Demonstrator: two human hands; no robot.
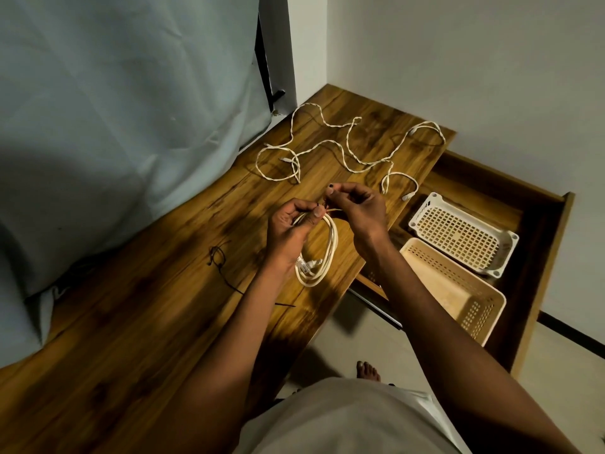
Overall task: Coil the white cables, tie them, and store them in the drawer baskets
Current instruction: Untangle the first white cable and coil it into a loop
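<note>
One coil point(316, 253) at frame centre, hanging from the left hand point(288, 227), which grips its top; long axis runs top to bottom. Right hand point(355, 208) just right of it, pinching a thin dark tie point(330, 186) at the coil's top. Loose cables point(327, 149) sit above on the desk point(163, 322), well apart. Two baskets point(461, 232) in the drawer point(540, 257), right of centre, look empty; right hand is nearer.
</note>
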